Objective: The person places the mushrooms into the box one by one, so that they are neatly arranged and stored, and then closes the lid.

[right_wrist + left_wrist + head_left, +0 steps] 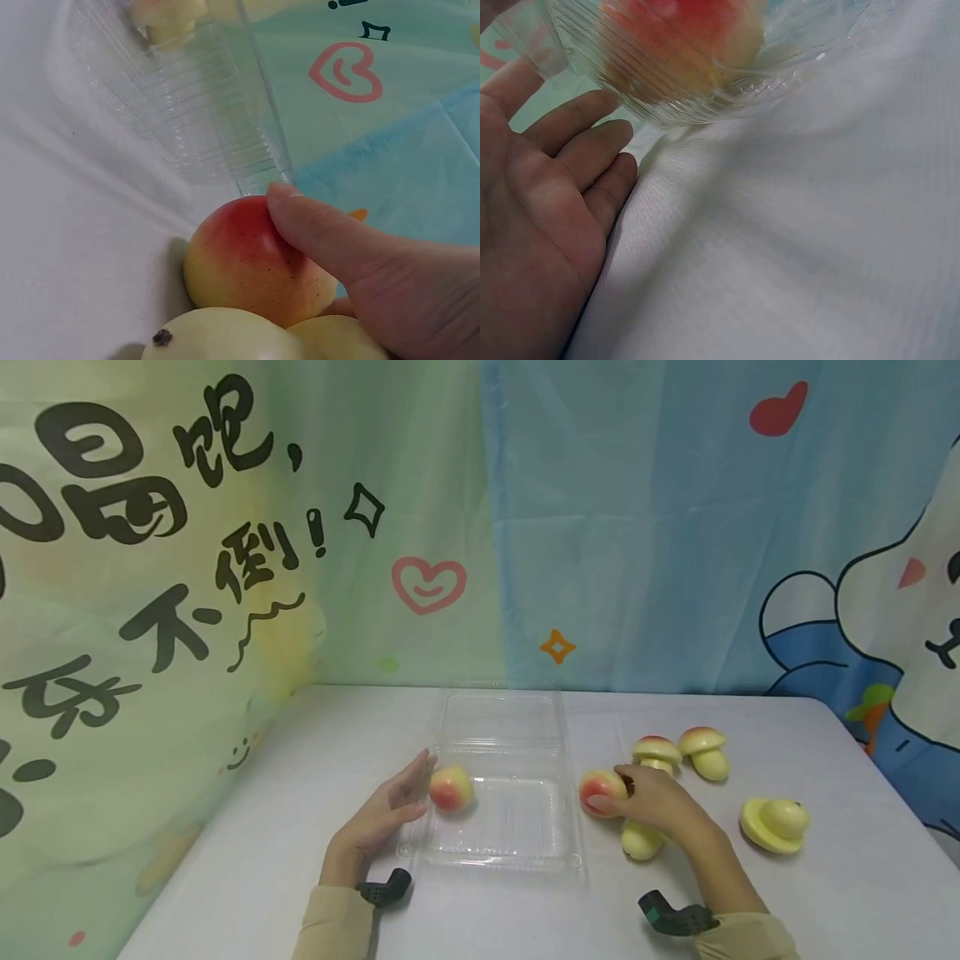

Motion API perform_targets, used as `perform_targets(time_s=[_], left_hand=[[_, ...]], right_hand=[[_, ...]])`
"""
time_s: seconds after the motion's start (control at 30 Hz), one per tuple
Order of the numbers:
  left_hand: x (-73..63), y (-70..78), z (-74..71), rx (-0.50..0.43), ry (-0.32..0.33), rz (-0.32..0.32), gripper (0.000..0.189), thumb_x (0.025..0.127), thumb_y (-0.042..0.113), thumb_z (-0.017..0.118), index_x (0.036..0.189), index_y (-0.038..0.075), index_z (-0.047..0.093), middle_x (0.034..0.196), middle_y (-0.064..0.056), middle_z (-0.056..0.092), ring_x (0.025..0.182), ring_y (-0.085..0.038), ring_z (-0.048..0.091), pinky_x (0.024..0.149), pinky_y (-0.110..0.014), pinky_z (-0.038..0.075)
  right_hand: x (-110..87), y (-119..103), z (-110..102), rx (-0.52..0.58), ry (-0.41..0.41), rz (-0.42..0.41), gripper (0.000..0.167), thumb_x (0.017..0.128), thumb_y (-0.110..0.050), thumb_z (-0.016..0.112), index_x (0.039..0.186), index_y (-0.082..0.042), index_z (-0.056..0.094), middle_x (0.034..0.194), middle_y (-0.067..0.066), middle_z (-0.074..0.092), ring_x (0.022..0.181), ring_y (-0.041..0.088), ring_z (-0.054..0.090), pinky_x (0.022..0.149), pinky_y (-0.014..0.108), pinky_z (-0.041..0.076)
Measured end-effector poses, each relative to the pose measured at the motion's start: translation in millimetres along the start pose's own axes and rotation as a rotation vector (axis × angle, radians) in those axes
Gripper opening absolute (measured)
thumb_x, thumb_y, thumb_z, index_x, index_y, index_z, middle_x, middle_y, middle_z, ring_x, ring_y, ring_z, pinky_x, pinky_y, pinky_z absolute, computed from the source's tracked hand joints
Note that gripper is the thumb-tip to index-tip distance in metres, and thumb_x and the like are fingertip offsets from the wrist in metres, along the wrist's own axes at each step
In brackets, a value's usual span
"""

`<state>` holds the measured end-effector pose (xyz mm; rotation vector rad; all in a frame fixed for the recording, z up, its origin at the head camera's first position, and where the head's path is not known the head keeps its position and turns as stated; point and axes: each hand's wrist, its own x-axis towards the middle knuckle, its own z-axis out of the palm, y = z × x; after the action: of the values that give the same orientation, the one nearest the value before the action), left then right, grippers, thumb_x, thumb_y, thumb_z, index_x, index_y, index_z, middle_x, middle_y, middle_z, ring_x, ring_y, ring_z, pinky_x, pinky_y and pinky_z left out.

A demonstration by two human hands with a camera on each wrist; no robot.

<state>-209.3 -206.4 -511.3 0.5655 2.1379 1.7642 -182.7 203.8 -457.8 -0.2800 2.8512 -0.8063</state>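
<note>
My right hand [660, 797] pinches a red-and-yellow mushroom-shaped piece [602, 793] just right of a clear plastic box [517, 864]. In the right wrist view the thumb presses on its rounded red top [251, 255]; the other fingers are mostly hidden. A pale yellow rounded part [641, 842] shows below this hand. A similar piece [450, 789] sits inside the box at its left side, red part facing me. Beside that left wall my left hand [386, 806] is held with its fingers extended; whether the fingertips touch the plastic, I cannot tell.
The box lid [501, 718] lies opened back toward the curtain. Right of the box are more mushroom-shaped pieces: one behind my right hand [657, 750], one farther back [703, 752], and one upturned [776, 824]. All rest on a white-covered table [495, 918].
</note>
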Motion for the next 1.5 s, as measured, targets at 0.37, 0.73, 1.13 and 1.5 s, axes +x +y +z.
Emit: perform_targets(time_s=[0.37,0.73,1.13,1.5], left_hand=[[-0.5,-0.4,0.1,-0.007,0.003,-0.004,0.085,0.086,0.018,0.068,0.153,0.019,0.017,0.158,0.001,0.025,0.147,-0.017,0.017,0.12,-0.046,0.009],[1.1,-3.4,0.4,-0.002,0.001,-0.013,0.084,0.086,0.016,0.067,0.153,0.021,0.018,0.157,0.004,0.025,0.147,-0.016,0.017,0.12,-0.046,0.008],[-0.5,-2.7,-1.1,-0.014,-0.011,-0.002,0.083,0.087,0.014,0.066,0.153,0.023,0.018,0.158,0.003,0.024,0.147,-0.014,0.017,0.119,-0.038,0.009],[-0.2,-3.9,-3.5,-0.005,-0.041,0.026,0.083,0.088,0.01,0.064,0.154,0.02,0.015,0.159,0.002,0.021,0.147,-0.015,0.015,0.109,-0.007,0.018]], right_hand=[[2.9,4.9,0.8,0.014,-0.005,-0.023,0.085,0.082,-0.054,0.066,0.13,0.013,0.048,0.122,0.027,0.06,0.114,0.04,0.057,0.093,0.053,0.047],[3.4,7.7,1.5,0.018,0.035,-0.032,0.085,0.079,-0.053,0.069,0.13,0.013,0.049,0.123,0.027,0.06,0.113,0.04,0.058,0.092,0.052,0.048],[4.6,3.2,-1.2,0.002,0.05,-0.044,0.084,0.078,-0.05,0.072,0.13,0.013,0.049,0.123,0.027,0.06,0.113,0.04,0.058,0.093,0.052,0.048],[5.3,0.4,-3.2,0.039,0.052,0.005,0.09,0.078,-0.056,0.069,0.136,0.008,0.044,0.127,0.027,0.057,0.118,0.042,0.054,0.095,0.054,0.046]])
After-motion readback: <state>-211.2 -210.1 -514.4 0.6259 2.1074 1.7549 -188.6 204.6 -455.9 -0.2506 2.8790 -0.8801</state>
